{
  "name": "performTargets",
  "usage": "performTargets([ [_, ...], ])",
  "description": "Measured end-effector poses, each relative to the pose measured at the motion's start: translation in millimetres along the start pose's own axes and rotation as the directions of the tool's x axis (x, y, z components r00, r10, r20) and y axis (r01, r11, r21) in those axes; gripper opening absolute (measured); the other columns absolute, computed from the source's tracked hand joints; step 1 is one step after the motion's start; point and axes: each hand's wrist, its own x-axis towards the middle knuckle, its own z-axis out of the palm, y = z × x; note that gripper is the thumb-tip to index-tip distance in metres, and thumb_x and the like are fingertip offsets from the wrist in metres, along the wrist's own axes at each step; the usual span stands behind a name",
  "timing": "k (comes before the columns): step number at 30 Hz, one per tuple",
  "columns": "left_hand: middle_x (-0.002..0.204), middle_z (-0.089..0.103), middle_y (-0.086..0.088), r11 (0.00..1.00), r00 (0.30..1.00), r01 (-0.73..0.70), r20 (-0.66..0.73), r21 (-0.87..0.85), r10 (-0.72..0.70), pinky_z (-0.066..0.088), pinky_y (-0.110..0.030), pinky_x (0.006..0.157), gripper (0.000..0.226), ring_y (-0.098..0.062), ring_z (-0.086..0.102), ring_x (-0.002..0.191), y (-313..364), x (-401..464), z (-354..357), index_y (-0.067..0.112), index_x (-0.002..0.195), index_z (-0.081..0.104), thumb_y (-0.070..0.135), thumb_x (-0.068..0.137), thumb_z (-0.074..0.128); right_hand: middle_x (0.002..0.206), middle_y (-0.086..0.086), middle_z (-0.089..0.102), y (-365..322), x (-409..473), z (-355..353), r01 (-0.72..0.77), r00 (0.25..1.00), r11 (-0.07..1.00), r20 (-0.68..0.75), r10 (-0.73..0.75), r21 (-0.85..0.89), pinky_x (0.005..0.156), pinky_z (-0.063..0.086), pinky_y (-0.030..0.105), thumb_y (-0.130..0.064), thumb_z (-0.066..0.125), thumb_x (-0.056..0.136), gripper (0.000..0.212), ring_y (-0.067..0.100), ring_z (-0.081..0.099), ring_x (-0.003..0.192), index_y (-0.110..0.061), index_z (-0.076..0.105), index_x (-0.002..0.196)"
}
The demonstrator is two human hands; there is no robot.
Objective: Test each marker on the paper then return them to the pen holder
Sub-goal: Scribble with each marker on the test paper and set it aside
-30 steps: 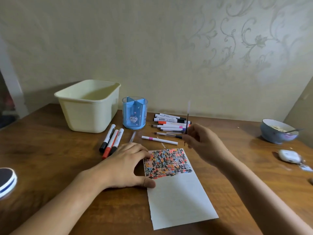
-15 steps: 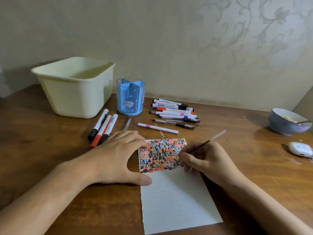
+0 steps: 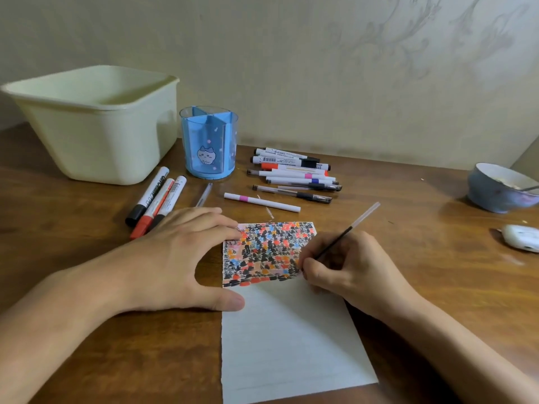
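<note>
While left hand [image 3: 175,258] lies flat on paper [image 3: 288,339] edge, right hand [image 3: 347,269] pinches thin pen [image 3: 350,228].

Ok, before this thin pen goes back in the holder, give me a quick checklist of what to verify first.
1. Thin pen gripped by right hand: ok.
2. Tip on the paper at the coloured patch's right edge: ok; whether it left a fresh mark: cannot tell.
3. Left hand flat, pinning the paper's left edge: ok.
4. Blue pen holder upright, compartments open: ok.
5. Path to the holder: pink-banded marker lies between: not ok.
6. Pen capped: cannot tell.
</note>
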Motion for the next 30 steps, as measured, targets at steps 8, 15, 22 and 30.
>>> performTargets([
  [8, 0.150, 0.000, 0.042, 1.000, 0.999, 0.027, 0.032, -0.008, -0.027, 0.001, -0.022, 0.115, 0.105, 0.017, -0.016, 0.138, 5.1, -0.6, -2.5, 0.053, 0.148, 0.014, 0.097, 0.057, 0.046, 0.072, -0.006, 0.075, -1.0, 0.4, 0.9, 0.002, 1.000, 0.999, -0.002, -0.003, -0.040, 0.059, 0.055, 0.019, -0.009, 0.071, 0.086, 0.014, 0.008, 0.071, 0.063, -0.020, 0.075, 0.080],
  [15, 0.151, 0.002, 0.041, 1.000, 0.999, 0.023, 0.034, -0.011, -0.023, 0.002, -0.028, 0.120, 0.107, 0.014, -0.014, 0.140, 3.5, 0.0, -2.0, 0.054, 0.148, 0.015, 0.100, 0.055, 0.044, 0.074, -0.008, 0.075, -1.1, 1.2, 3.1, 0.028, 1.000, 0.994, -0.006, -0.029, -0.104, 0.059, 0.054, 0.015, -0.010, 0.072, 0.085, 0.016, 0.006, 0.070, 0.067, -0.025, 0.075, 0.079],
  [22, 0.152, 0.003, 0.039, 1.000, 0.999, 0.030, 0.034, -0.008, -0.029, 0.002, -0.028, 0.119, 0.106, 0.013, -0.013, 0.141, 2.5, 0.5, -1.3, 0.053, 0.148, 0.015, 0.098, 0.057, 0.046, 0.073, -0.007, 0.075, -1.2, -0.3, 3.5, 0.041, 0.999, 0.996, -0.024, -0.043, -0.082, 0.059, 0.053, 0.013, -0.010, 0.072, 0.085, 0.016, 0.005, 0.070, 0.066, -0.024, 0.075, 0.079],
  [30, 0.152, 0.004, 0.039, 0.999, 0.999, 0.034, 0.032, -0.011, -0.034, 0.003, -0.028, 0.120, 0.104, 0.012, -0.012, 0.141, 3.7, 0.4, -1.4, 0.052, 0.148, 0.017, 0.095, 0.059, 0.048, 0.074, -0.009, 0.074, -0.9, 0.2, 3.7, 0.067, 0.997, 0.992, -0.018, -0.069, -0.111, 0.061, 0.052, 0.011, -0.009, 0.072, 0.085, 0.017, 0.004, 0.069, 0.069, -0.025, 0.075, 0.080],
])
